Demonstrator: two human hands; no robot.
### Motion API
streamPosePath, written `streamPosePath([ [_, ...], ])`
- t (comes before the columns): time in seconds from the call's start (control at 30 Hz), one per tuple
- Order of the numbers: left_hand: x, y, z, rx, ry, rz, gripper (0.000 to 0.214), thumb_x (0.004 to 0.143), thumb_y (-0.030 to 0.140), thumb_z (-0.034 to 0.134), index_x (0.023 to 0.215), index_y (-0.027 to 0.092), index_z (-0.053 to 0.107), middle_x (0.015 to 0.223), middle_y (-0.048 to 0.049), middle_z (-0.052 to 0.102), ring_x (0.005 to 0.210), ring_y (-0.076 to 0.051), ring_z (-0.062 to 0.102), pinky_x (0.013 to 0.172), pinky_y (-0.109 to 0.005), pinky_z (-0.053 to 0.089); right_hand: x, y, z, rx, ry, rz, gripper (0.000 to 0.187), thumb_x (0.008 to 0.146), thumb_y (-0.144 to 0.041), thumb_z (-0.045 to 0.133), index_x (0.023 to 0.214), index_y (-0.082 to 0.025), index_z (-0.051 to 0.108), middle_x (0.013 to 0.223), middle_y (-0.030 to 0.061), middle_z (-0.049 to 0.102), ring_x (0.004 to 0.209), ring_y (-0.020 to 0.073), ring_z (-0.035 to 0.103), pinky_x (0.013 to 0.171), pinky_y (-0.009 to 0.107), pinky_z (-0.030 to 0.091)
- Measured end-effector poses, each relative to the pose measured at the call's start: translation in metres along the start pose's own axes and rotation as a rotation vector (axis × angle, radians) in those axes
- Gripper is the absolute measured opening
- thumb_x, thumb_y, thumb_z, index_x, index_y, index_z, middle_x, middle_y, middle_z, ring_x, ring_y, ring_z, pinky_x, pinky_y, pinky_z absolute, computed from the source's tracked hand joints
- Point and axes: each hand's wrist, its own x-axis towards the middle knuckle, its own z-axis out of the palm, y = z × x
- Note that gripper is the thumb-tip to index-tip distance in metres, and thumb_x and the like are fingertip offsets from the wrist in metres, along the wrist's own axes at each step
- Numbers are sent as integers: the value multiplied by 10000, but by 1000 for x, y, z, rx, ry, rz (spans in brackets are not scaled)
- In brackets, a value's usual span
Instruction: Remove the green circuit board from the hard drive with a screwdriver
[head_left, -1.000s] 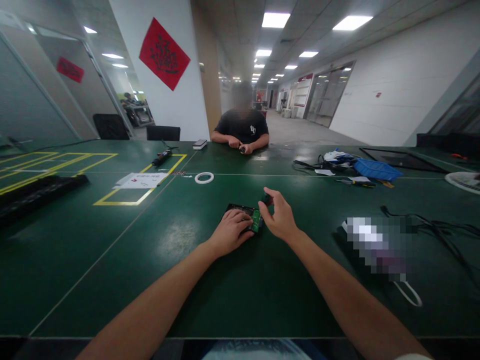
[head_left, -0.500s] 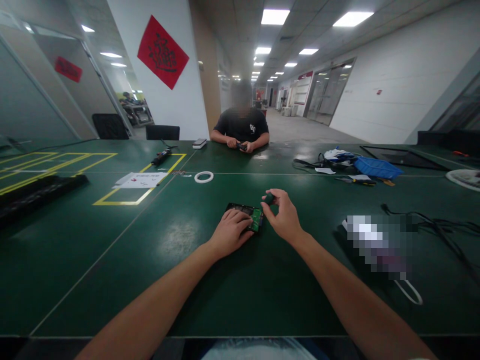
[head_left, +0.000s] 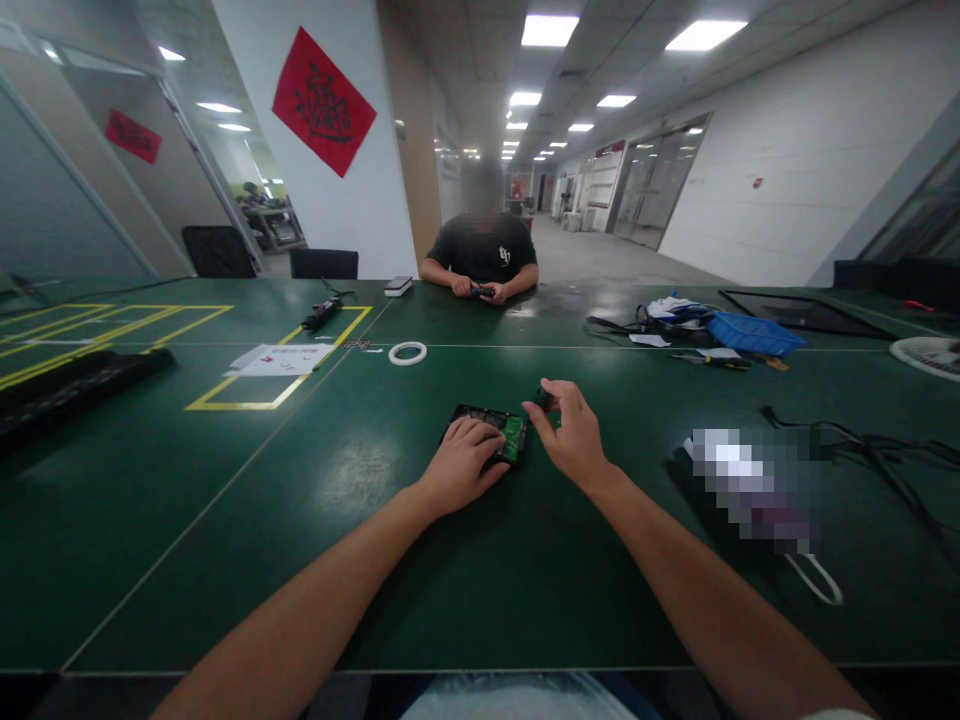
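Hard disk drive [head_left: 515,428], its green circuit board facing up, lies on the dark green table [head_left: 465,590] near the middle of the frame, partly covered by the left hand [head_left: 466,455]. That hand is palm down and loosely open, fingers slightly bent across the drive's top and thumb stretched toward its near edge. Just beside it, the right hand [head_left: 564,425] is nearly closed at the fingertips, with a small dark piece [head_left: 541,398] pinched between thumb and forefinger; what it is cannot be told. Up and left of the hands is a white tape roll [head_left: 407,353], lying flat, and farther left a printed sheet [head_left: 281,360] overlaps a yellow tape outline [head_left: 247,406]. Right of centre in the frame, a pixelated object [head_left: 750,485] with a white strap [head_left: 817,580] lies near black cables [head_left: 874,447]. Toward the upper right of the table, a blue plastic tray [head_left: 754,333] sits beside a jumble of cloth and straps, with a yellow-and-black-handled tool [head_left: 724,363] in front. At the far edge, upper centre, a co-worker in a black T-shirt [head_left: 484,250] holds a small dark object [head_left: 484,291] in both hands.
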Motion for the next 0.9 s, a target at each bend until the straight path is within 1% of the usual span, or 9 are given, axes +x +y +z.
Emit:
streamPosePath([
  [0.13,-1,0,-1,-3,-4,4,371,932,389,636,1272,240,654,1248,-88,645,1192,-290,535,1099,-517,367,-2,-1,0,0,0,13,376,995,-330,526,1357,-247,472,1217,137,619,994,255,677,887,464,593],
  [0.3,-1,0,0,7,-9,1,376,934,386,634,1277,233,651,1254,-92,639,1191,-294,532,1096,-519,367,-3,-4,1,59,9,55,396,976,-338,563,1350,-248,468,1146,112,664,914,233,701,842,433,614],
  [0.43,-1,-1,0,4,-18,8,373,935,383,630,1283,247,649,1257,-87,638,1200,-296,526,1096,-523,367,-3,-7,1,99,46,70,402,963,-349,584,1328,-245,451,1108,102,664,853,215,703,785,401,622],
  [0.57,-1,-1,0,14,-21,7,367,934,374,631,1275,239,652,1261,-88,636,1194,-296,526,1100,-521,362,-1,-6,-2,30,25,25,302,958,-328,584,1239,-259,498,1086,81,649,802,193,681,782,386,606],
  [0.7,0,-1,0,17,-14,10,358,930,358,636,1262,224,655,1256,-89,634,1186,-292,526,1094,-504,367,0,-5,-5,-5,7,-7,313,946,-310,592,1235,-256,484,1027,66,631,769,184,657,772,379,591],
  [0.9,-1,-1,0,23,-7,14,350,932,347,637,1258,221,653,1239,-86,642,1180,-287,527,1096,-506,361,1,-5,-6,-52,-28,-65,327,934,-274,577,1241,-238,471,1020,63,610,778,179,641,757,358,565],
])
